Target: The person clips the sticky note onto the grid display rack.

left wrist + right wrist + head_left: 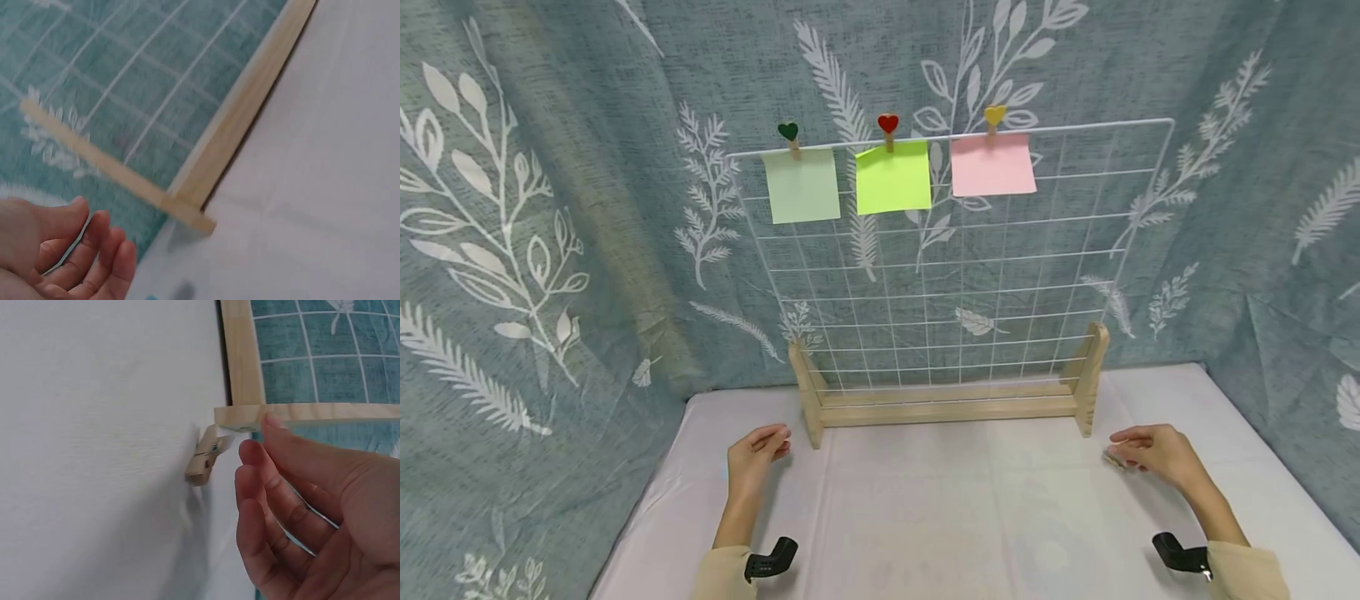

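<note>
Beyond my right hand's fingertips is a small wooden clothespin (203, 461), tilted. It appears to lie on the cloth, outside the fingers. The right hand (1157, 454) is loosely curled with nothing seen between thumb and fingers; in the head view it partly overlaps the clothespin (1113, 460). My left hand (756, 454) hovers by the left foot of the wooden stand (947, 410), fingers loosely curled, holding nothing visible (69, 250). On the stand's white wire grid (955, 292), heart clothespins hold a pale green note (802, 187), a lime note (892, 179) and a pink note (992, 167).
White cloth (925, 508) covers the table. Patterned teal fabric (625, 208) hangs behind and at both sides. The stand's right foot (1090, 383) rises close to my right hand. A tiny light-blue bit (726, 469) shows beside my left wrist, mostly hidden.
</note>
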Demonstrator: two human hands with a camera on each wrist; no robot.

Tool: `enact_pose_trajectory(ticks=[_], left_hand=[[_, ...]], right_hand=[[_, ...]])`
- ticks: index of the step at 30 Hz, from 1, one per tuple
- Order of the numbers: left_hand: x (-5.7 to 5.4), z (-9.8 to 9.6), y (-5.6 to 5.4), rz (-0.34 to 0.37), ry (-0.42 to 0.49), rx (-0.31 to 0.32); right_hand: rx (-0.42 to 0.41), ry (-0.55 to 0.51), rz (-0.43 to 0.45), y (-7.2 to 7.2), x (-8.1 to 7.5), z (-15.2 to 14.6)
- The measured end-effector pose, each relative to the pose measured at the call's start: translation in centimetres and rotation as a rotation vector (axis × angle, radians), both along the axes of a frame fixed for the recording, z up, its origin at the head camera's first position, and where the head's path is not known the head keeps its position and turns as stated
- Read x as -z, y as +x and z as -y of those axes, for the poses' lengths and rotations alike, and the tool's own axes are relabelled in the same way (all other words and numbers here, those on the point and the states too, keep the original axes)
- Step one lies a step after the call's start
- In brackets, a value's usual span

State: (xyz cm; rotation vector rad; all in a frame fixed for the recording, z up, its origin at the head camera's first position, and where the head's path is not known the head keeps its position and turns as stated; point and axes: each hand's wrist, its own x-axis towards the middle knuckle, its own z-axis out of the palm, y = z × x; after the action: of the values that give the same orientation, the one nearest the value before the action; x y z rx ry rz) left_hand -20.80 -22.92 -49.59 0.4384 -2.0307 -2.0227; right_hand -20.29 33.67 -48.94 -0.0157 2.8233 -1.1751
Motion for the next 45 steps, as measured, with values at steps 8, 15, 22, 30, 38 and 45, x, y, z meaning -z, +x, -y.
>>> enact_pose_trajectory(ticks=[8, 15, 22, 30, 38, 45], left_hand=[[1.3, 2.8, 0.3, 0.039, -0.003, -0.082], [1.7, 4.8, 0.5, 0.068, -0.142, -0.146], [1.5, 6.4, -0.3, 0.107, -0.398, -0.201], [2.1, 7.1, -0.4, 0.180, -0.560, -0.116], [2.8, 8.8, -1.2, 0.177, -0.615, -0.073], [2.7, 9.7, -1.9, 0.213, -0.609, 0.003]], right_hand=[[-0.006, -0.039, 0.018, 0.4, 1.1, 0.1], [0.042, -0.025, -0.051, 0.8, 1.5, 0.4], [0.100, 0.075, -0.084, 0.5, 1.7, 0.0], [0.086, 0.109, -0.047, 0.3, 2.3, 0.0], [0.068, 0.178, 0.022, 0.1, 2.0, 0.6], [0.062, 0.180, 0.037, 0.0, 1.4, 1.3]])
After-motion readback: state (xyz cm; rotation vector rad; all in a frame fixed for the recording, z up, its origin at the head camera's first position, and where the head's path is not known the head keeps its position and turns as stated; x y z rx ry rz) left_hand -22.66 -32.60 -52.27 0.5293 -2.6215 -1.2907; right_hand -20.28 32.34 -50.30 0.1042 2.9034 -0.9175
